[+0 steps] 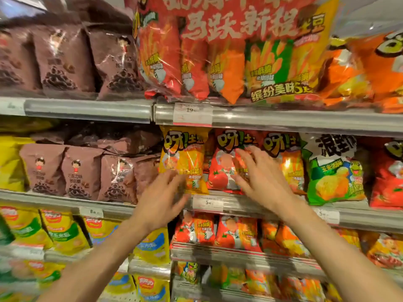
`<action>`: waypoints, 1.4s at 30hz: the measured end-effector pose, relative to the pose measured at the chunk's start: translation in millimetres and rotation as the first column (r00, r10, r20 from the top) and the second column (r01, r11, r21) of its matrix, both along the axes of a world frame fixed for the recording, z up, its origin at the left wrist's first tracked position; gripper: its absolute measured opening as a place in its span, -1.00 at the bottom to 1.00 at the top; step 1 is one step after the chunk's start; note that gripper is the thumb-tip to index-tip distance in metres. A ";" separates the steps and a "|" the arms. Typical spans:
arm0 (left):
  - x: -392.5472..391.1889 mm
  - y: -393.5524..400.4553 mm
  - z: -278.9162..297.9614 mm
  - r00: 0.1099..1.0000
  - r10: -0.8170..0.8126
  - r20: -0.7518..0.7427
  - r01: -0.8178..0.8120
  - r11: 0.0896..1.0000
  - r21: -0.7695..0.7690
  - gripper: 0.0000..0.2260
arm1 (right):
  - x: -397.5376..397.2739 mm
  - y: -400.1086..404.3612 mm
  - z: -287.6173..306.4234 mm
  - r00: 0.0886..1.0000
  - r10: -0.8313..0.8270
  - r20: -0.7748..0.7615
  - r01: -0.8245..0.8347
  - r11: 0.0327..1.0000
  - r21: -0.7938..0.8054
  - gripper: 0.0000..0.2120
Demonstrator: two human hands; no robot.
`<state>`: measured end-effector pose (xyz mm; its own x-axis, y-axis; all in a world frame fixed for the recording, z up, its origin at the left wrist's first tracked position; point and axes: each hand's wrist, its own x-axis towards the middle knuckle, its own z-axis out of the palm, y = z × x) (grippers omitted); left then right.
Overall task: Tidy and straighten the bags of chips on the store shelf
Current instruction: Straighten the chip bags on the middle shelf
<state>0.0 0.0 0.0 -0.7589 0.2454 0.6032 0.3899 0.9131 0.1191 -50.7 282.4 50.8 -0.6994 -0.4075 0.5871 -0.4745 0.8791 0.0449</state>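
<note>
On the middle shelf stand a yellow chip bag (184, 153), a red chip bag (222, 164) and an orange chip bag (287, 160) side by side. My left hand (161, 197) is blurred, fingers spread, just below and in front of the yellow bag's lower edge. My right hand (259, 177) is open with fingers apart, laid over the seam between the red and orange bags. Neither hand grips a bag. A green chip bag (333, 171) leans to the right of the orange one.
Brown snack bags (80, 171) fill the middle shelf at left. A large multipack (229, 51) overhangs the upper shelf rail (283, 118). Price tags (208, 202) sit on the middle rail. Yellow bags (63, 232) and red bags (218, 232) crowd the lower shelves.
</note>
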 end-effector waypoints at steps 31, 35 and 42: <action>-47.8 12.1 -63.1 0.969 -0.221 -0.114 0.224 0.975 0.014 -0.69 | 0.7 -27.5 -45.4 0.964 0.228 0.134 -0.199 0.959 -0.202 -0.70; -46.9 11.7 -62.0 0.971 -0.226 -0.084 0.229 0.973 0.024 -0.70 | -11.5 -53.9 -10.5 0.945 0.282 0.164 -0.185 0.878 -0.441 -0.68; -43.2 11.0 -59.5 0.967 -0.243 -0.071 0.247 0.968 0.042 -0.71 | -51.5 -101.2 15.3 0.842 0.371 0.391 -0.128 0.843 -0.523 -0.34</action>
